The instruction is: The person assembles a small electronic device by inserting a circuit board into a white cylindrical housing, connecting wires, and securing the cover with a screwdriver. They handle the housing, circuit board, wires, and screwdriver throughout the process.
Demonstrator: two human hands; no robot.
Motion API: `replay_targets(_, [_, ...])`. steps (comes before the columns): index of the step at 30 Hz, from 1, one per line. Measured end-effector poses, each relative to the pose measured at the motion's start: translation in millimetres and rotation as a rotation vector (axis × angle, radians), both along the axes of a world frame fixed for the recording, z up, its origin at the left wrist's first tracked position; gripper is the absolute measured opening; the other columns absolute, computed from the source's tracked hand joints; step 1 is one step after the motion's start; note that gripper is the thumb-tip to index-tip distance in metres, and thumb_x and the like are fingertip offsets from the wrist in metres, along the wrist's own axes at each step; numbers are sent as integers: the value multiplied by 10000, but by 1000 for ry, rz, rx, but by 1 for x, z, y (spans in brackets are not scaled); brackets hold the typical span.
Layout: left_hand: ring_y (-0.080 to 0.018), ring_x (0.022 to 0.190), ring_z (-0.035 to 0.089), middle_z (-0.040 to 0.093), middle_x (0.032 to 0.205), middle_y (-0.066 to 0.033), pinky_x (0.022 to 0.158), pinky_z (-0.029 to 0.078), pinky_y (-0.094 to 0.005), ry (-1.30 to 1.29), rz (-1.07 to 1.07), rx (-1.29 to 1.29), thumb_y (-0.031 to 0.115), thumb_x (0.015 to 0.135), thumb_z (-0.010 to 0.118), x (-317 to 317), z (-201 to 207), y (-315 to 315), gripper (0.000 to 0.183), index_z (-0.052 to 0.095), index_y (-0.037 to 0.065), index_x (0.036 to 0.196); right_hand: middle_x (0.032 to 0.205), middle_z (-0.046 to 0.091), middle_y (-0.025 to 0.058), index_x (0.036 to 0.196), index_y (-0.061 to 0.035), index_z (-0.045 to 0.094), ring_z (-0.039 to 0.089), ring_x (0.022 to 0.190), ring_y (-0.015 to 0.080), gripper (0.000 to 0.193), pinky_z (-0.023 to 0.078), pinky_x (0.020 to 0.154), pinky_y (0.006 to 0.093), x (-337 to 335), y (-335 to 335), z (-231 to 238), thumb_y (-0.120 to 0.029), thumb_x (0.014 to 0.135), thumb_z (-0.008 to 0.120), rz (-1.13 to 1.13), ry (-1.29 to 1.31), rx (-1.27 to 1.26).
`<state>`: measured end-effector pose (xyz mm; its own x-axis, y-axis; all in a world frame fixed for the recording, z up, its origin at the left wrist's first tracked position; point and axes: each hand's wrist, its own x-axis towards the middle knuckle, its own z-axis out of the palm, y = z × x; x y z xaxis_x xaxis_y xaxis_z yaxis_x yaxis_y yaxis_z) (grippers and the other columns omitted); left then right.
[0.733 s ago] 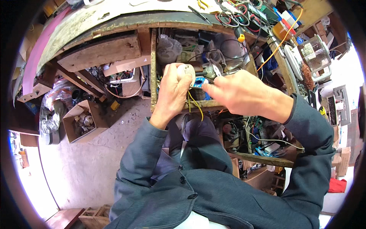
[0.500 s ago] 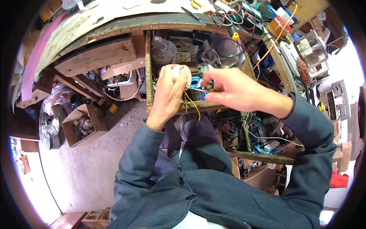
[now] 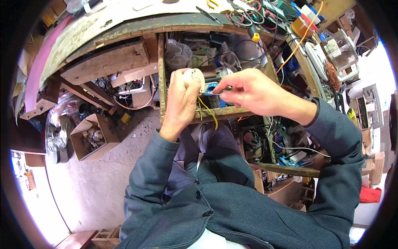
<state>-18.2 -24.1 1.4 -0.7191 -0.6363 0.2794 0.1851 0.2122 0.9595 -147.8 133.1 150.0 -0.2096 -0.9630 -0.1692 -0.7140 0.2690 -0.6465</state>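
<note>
My left hand is wrapped round a round white plastic part with small holes in its face, the thumb pressed on its front. Two thin yellow wires hang from the underside of this part. To its right, my right hand pinches thumb and fingers together close to the part's edge; a small, thin metallic piece seems to show at the fingertips, too small to name. Both hands hang over an open wooden drawer. Beneath the fingertips, a blue-edged object is partly hidden.
Plastic bags and loose parts crowd the drawer. Above it runs a worn workbench with scissors and cables. A lower drawer holds tangled electronics. At left, a cardboard box stands on the floor. An orange cable hangs at right.
My right hand has shifted slightly left and its fingers have drawn together beside the white part. The left hand keeps its grip, moving only a little.
</note>
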Motion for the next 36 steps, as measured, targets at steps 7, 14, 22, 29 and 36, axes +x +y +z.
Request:
replay_targets(7, [-239,1062,637,635,1170,-165,944,526,-366,40,-28,50,260,1061,623,1,1,2,397,585,-68,1284,903,776,169,1130,9,777,739,752,242,200,565,702,360,-5,1,-2,-125,984,751,144,184,-162])
replay_targets(14, [-213,1055,638,645,1169,-152,935,531,-350,28,-3,38,251,1067,620,2,8,5,387,577,-61,1292,737,635,-10,1211,-46,779,579,689,62,212,472,618,263,-11,-1,1,-135,1045,682,-151,-317,159])
replay_targets(22, [-125,978,614,666,1117,-75,848,508,-286,23,-82,255,229,1084,594,2,17,5,337,567,-10,1321,723,666,98,1164,-36,761,607,630,145,181,484,607,317,-12,-6,23,-118,1007,727,82,307,-290])
replay_targets(29, [-33,693,499,638,988,8,559,396,-204,37,-103,235,229,1071,568,-1,17,7,310,575,73,1338,788,716,170,1136,-38,759,698,667,309,172,526,622,380,-17,-15,7,-116,983,743,121,368,-355])
replay_targets(36, [-124,1021,631,662,1142,-74,900,537,-293,-13,-157,311,176,1074,586,3,24,5,327,554,-4,1345,801,734,206,1050,-37,764,739,751,395,164,585,678,457,-16,-15,8,-172,970,715,101,387,-341])
